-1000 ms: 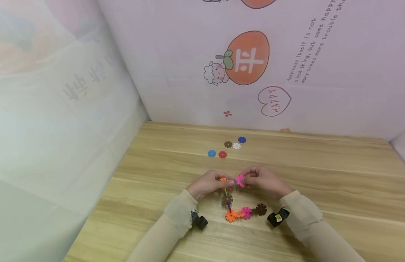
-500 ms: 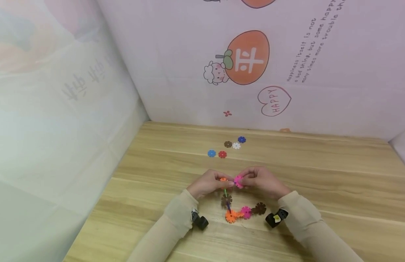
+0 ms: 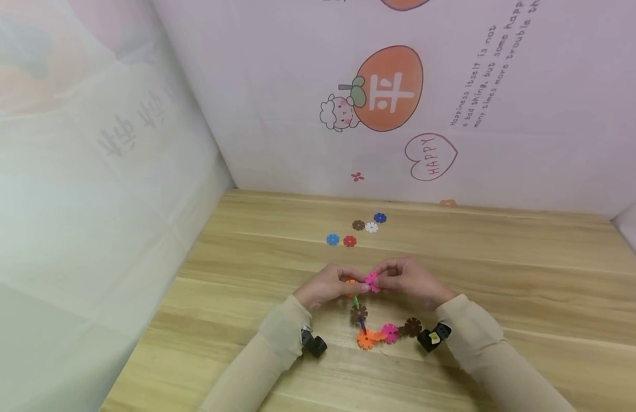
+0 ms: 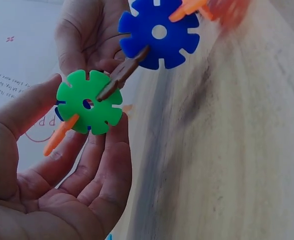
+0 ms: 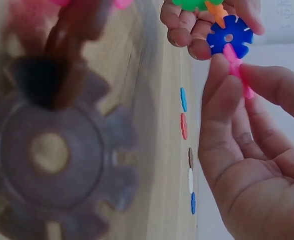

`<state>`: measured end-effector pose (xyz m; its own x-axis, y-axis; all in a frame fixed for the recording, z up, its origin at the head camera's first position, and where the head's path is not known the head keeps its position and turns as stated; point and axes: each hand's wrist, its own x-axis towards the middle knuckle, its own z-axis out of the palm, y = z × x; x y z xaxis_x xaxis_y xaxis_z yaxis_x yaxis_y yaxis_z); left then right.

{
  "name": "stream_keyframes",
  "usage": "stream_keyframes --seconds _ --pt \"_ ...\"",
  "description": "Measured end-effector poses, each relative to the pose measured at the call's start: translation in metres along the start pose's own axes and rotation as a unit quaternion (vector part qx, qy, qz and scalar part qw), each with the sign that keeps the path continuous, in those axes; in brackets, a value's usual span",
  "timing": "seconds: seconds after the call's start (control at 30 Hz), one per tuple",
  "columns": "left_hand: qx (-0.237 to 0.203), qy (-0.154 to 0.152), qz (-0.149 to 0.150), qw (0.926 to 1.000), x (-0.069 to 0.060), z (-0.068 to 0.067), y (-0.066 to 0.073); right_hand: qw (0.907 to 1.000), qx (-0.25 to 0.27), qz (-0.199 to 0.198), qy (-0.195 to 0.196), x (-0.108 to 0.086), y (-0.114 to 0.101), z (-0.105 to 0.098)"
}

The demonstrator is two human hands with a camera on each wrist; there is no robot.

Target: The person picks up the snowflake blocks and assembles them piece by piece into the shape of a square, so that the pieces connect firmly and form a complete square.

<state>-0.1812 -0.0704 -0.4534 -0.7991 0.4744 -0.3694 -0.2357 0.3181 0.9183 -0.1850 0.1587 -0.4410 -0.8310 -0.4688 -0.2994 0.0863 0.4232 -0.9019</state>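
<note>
Chain [image 3: 366, 339]: curved toward six o'clock from left hand [image 3: 328, 286], pinched at its end there; met pink disc [image 3: 372, 282], pinched in right hand [image 3: 409, 280], seemingly slotted; probably lacked five loose discs [image 3: 350, 241] at twelve o'clock.

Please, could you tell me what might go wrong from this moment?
1. The right hand pinches the pink disc at the blue disc; a crooked push could make it slip.
2. The left hand holds the chain, whose discs interlock only near their edges, so pressure could loosen one joint.
3. The dark brown disc at the chain's free end looks near the right wrist camera; it might catch there.
</note>
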Motion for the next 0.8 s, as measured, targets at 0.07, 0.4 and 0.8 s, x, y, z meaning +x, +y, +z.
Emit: stream_keyframes --seconds 0.07,0.4,0.8 --pt "0.002 -0.001 0.0 1.0 0.0 -0.001 0.0 0.9998 -0.017 -0.002 0.001 0.0 -0.002 -0.001" --pt "0.032 0.013 0.002 0.9994 0.001 0.0 0.004 0.9992 -0.032 -0.023 0.002 -0.002 -0.004 -0.005" --pt "0.072 0.053 -0.001 0.996 0.015 0.002 0.009 0.9994 -0.032 -0.013 0.009 0.009 0.008 -0.009"
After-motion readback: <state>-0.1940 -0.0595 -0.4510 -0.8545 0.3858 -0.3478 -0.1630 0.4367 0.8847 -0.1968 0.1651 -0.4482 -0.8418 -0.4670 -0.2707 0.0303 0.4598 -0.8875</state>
